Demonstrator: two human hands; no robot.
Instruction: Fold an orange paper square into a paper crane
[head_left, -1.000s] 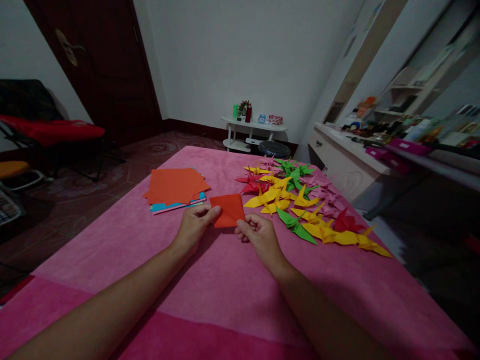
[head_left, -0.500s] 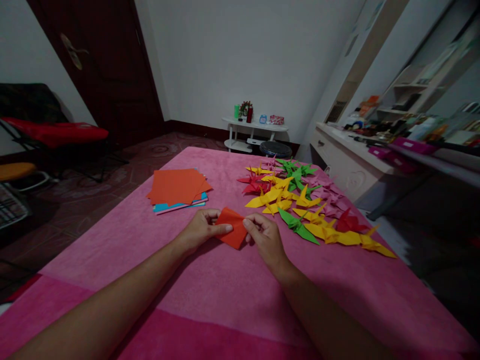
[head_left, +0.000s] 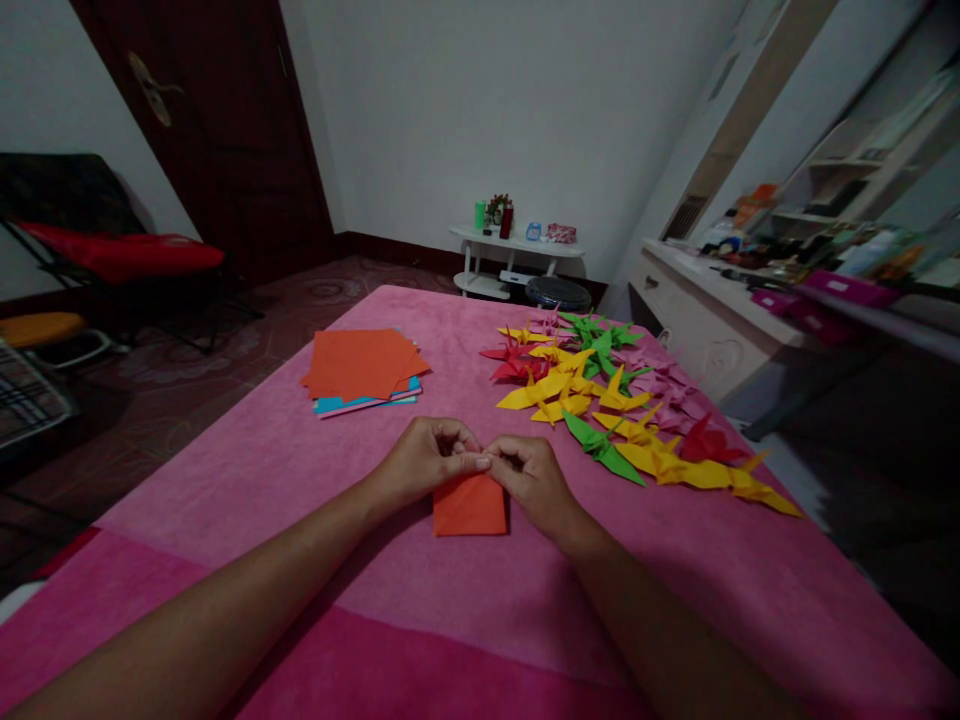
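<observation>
A small folded square of orange origami paper (head_left: 470,508) is in front of me, its upper edge pinched between both hands. My left hand (head_left: 431,462) grips it from the left, thumb on top near the upper corner. From the right, my right hand (head_left: 527,478) has thumb and fingertips closed on the same edge; the thumbs nearly meet. The fingers cover the paper's far edge. Beyond my left hand lies a stack of paper sheets (head_left: 364,365), orange on top with blue and pink below. Folded paper cranes (head_left: 600,445) in yellow, green, red and pink spread beyond my right hand.
A pink cloth (head_left: 360,570) covers the table. Behind it stand a small white side table (head_left: 517,240) and a dark round stool (head_left: 559,293). A cluttered white dresser (head_left: 705,310) is at the right, a red folding chair (head_left: 127,258) at the left by a door (head_left: 217,130).
The orange paper has turned so its square faces me, with its lower edge level. Both hands have come together at its upper edge. The view has shifted slightly.
</observation>
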